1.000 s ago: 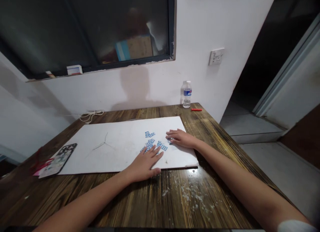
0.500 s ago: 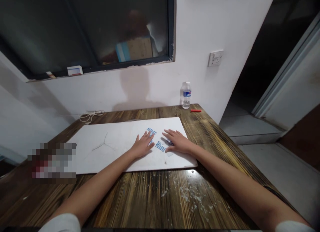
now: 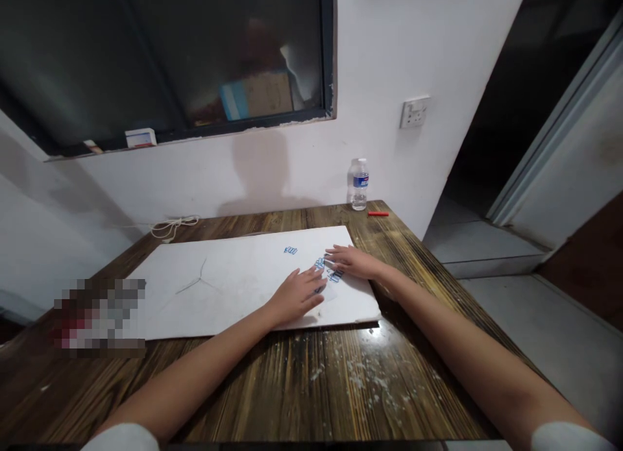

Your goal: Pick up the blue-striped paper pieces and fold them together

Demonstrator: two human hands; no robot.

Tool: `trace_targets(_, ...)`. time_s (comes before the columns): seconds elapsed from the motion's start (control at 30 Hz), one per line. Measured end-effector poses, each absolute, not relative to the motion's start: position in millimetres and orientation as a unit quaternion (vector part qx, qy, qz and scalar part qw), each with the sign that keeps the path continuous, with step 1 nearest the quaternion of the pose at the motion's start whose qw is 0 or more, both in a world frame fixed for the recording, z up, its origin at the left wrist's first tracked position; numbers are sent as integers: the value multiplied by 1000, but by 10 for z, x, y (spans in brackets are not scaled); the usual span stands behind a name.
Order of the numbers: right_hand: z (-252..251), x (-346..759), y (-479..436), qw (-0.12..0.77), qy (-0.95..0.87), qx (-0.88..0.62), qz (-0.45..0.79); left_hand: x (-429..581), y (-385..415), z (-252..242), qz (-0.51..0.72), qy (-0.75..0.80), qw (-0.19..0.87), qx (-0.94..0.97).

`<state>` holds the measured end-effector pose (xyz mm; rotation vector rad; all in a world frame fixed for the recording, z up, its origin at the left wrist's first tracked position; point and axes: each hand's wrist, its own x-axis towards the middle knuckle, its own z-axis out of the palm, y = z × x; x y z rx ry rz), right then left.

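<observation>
On the right half of a white board [image 3: 248, 263] that lies on a dark-stained wooden table [image 3: 233, 392], two bare hands work among small flat pieces with blue markings [image 3: 335, 276]. Take the left hand [image 3: 298, 296] as the centre of the dial. It is palm down, fingers apart and stretched out, its fingertips over some of the pieces. At two o'clock is the right hand [image 3: 357, 263], also palm down, fingers loosely extended toward the left one; whether it pinches anything cannot be told. Most of the blue-marked pieces sit bunched between the hands, from one to two o'clock, partly covered by fingers. A separate little group [image 3: 291, 250] lies on the board at twelve o'clock, well apart from both hands. Thin dark lines [image 3: 200, 280] meet on the board toward nine o'clock. Farther out, a clear plastic bottle [image 3: 359, 188] with a blue label stands upright at one o'clock, a red stick-shaped item [image 3: 378, 213] lying just beside it. At ten o'clock, a coiled white cord [image 3: 172, 227] lies by the wall. Pale flecks [image 3: 363, 376] dot the wood between four and five o'clock.
</observation>
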<state>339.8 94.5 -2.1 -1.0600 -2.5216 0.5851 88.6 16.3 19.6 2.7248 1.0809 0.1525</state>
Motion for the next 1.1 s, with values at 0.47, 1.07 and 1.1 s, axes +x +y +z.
trace_targets(0.47, 217, 3208, 623, -23, -920, -297, 254, 381, 193, 103, -34, 513, 76, 855)
trace_targets(1.07, -56, 3076, 642, 127, -869, -439, 191, 563, 141, 120, -12, 341, 103, 934)
trace_targets(1.1, -47, 3099, 660, 122, -870, -438, 191, 510, 117, 125, -23, 355, 90, 930)
